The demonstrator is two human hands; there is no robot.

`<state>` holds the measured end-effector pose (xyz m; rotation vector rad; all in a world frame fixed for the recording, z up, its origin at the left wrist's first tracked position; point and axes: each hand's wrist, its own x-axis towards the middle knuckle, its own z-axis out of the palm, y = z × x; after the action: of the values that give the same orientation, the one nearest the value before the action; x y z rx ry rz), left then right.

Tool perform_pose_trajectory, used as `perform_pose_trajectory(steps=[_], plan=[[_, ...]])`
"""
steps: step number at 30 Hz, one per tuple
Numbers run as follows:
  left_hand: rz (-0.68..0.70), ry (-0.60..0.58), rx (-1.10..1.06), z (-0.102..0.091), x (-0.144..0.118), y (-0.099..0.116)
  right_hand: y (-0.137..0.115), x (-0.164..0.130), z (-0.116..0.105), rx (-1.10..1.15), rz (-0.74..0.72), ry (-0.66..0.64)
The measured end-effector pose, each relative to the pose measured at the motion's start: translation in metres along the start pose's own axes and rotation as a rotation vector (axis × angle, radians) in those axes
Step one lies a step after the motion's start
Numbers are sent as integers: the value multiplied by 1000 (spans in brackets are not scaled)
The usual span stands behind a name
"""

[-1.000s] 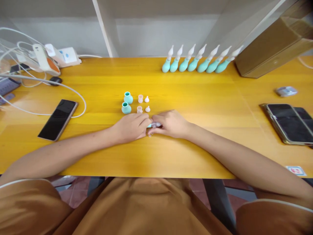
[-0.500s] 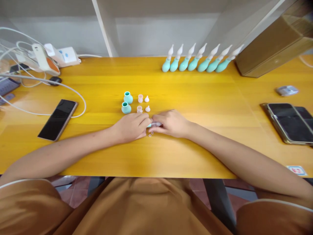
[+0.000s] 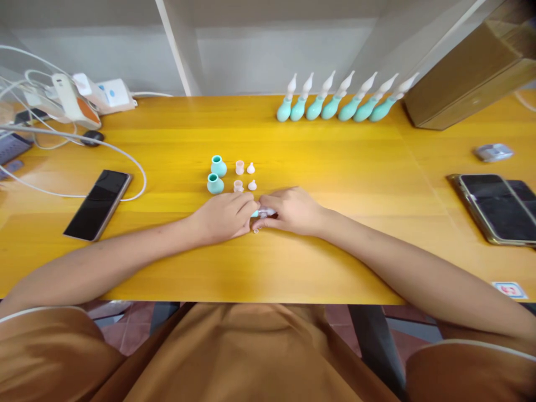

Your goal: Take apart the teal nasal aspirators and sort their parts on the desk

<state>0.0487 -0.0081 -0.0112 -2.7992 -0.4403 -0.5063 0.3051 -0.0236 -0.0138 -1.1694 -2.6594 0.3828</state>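
My left hand (image 3: 224,218) and my right hand (image 3: 288,211) meet at the middle of the yellow table (image 3: 167,262). Between their fingertips they hold a small nasal aspirator (image 3: 262,213); only a bit of teal bulb and a clear neck show. Just beyond the hands lie loose parts: two teal bulbs (image 3: 215,184), two clear collars (image 3: 239,167) and two white tips (image 3: 250,168). A tiny clear piece (image 3: 255,230) lies on the table under the fingers.
Several assembled teal and white aspirators (image 3: 335,106) stand in a row at the back. A black phone (image 3: 97,204) lies left by a white cable (image 3: 125,162) and chargers (image 3: 96,96). Two phones (image 3: 494,207) lie right, a brown box (image 3: 464,78) behind them.
The hands stay together on the aspirator with only small finger shifts. The view has drifted slightly.
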Motion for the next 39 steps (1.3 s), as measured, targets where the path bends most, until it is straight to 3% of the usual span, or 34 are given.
perform_pose_trajectory(steps=[6, 11, 20, 22, 27, 29, 34, 39], plan=[[-33, -33, -68, -1, -1, 0, 2, 0, -1, 36, -23, 6], [-80, -5, -176, 0, -2, -2, 8, -4, -8, 207, -89, 2], [-99, 131, -192, -2, -1, -1, -6, 1, -10, 341, 57, 118], [-128, 134, -207, -3, -1, 0, 0, 0, -20, 378, 46, 73], [-167, 204, -287, -7, -2, 2, 10, -16, -51, 322, 12, -292], [-155, 245, -307, -8, -3, 1, 6, -23, -56, 248, -7, -355], [-136, 283, -309, -7, -5, 0, -6, -27, -50, 177, -59, -332], [-130, 310, -306, -6, -4, -1, -1, -21, -38, 160, -92, -247]])
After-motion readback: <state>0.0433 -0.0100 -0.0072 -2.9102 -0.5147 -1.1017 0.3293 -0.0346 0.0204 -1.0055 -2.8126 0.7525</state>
